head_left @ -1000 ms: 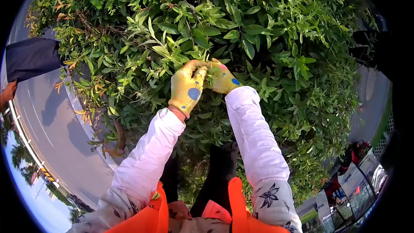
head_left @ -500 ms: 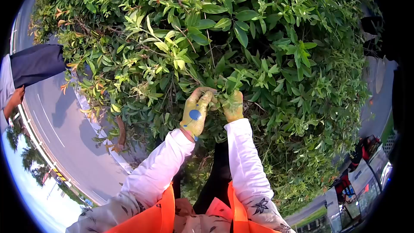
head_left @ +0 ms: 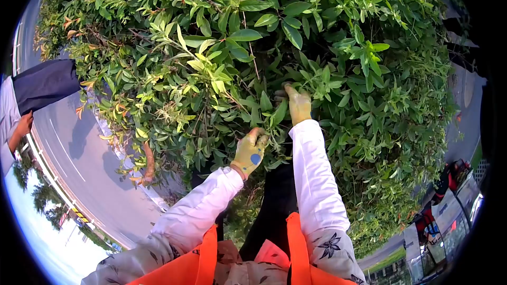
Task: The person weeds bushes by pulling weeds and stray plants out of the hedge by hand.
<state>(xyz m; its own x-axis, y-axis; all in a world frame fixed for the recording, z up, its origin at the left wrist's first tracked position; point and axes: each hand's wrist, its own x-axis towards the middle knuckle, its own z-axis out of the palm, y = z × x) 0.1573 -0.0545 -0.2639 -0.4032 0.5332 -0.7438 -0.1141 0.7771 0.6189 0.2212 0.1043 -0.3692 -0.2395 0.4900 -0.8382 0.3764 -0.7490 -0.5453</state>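
My left hand [head_left: 250,151], in a yellow glove with a blue dot, is closed in a pinch on a leafy sprig [head_left: 275,119] low at the front of the green bush [head_left: 322,37]. Higher and to the right, my right hand [head_left: 299,104], also in a yellow glove, reaches in among the leaves. Its fingers curl leftward into the shade and are partly hidden; what they hold cannot be made out. Broad green leaves surround both hands.
A road [head_left: 79,148] with a white barrier runs along the left. Another person's hand [head_left: 24,125] and dark cloth [head_left: 46,87] are at the left edge. A vehicle [head_left: 441,227] stands at the lower right. A brown curled leaf [head_left: 148,163] hangs at the bush's left.
My hands were close together at the sprig and are now apart. The right hand has moved up and right into the leaves; the left has moved slightly down.
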